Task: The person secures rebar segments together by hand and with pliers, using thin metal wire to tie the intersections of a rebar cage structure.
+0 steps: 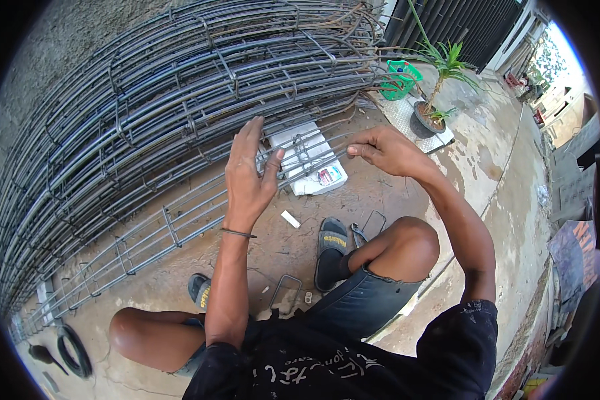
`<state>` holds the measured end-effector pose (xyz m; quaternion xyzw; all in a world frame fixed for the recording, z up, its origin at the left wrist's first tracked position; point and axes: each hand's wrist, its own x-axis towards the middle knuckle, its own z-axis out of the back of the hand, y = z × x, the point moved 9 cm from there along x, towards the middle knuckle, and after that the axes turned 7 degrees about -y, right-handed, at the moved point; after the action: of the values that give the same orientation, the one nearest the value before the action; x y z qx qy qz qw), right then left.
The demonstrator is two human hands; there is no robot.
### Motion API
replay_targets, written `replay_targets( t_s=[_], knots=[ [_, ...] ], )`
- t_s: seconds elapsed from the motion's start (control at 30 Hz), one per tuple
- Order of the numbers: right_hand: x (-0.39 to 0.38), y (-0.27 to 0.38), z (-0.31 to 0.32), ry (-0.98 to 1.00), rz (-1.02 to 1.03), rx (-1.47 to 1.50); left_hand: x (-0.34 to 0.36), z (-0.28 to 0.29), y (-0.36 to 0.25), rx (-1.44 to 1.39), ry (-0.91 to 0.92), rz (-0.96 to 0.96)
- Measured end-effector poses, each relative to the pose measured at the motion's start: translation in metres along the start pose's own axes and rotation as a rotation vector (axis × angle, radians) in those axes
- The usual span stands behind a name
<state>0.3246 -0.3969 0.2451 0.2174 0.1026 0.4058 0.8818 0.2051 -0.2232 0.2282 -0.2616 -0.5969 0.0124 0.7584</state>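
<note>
A long, narrow rebar cage (171, 227) runs from the lower left to the middle, its near end resting over a white block (319, 185). My left hand (250, 170) is open over this cage, fingers stretched and thumb apart. At the rod ends to the right, my right hand (385, 152) has its thumb and fingers closed on the cage. Small wire ties or a stirrup (303, 148) show among the rods above the block. A loose bent stirrup (287, 279) lies on the ground between my legs, and a pliers-like tool (359, 231) is beside my right foot.
Several stacked rebar cages (200, 73) fill the wall side. A green basket (400, 80) and a potted plant (425, 123) stand at the far right. One white stick (291, 219) lies before my feet; a black coil (73, 352) is at lower left.
</note>
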Motion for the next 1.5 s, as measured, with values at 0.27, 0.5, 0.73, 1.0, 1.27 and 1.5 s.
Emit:
replay_targets(
  t_s=[0.27,0.5,0.73,1.0,1.27,1.5],
  knots=[
    [0.022,0.022,-0.004,-0.253,-0.067,0.884,-0.038,-0.075,0.007,-0.923,0.282,1.026],
    [0.050,0.033,-0.012,-0.508,0.152,1.053,-0.039,-0.101,-0.020,-1.119,0.286,1.234],
    [0.062,0.025,0.000,0.008,0.132,0.784,-0.047,-0.086,-0.007,-1.001,0.644,1.206],
    [0.048,0.054,-0.024,-0.242,0.258,0.864,-0.048,-0.082,-0.028,-1.125,0.638,1.110],
    [0.041,0.055,-0.005,-0.409,0.229,0.936,-0.031,-0.066,-0.030,-0.638,0.447,0.642],
    [0.006,0.123,0.014,-0.369,0.836,-0.294,-0.045,-0.062,-0.013,-0.844,0.879,1.060]
  ],
)
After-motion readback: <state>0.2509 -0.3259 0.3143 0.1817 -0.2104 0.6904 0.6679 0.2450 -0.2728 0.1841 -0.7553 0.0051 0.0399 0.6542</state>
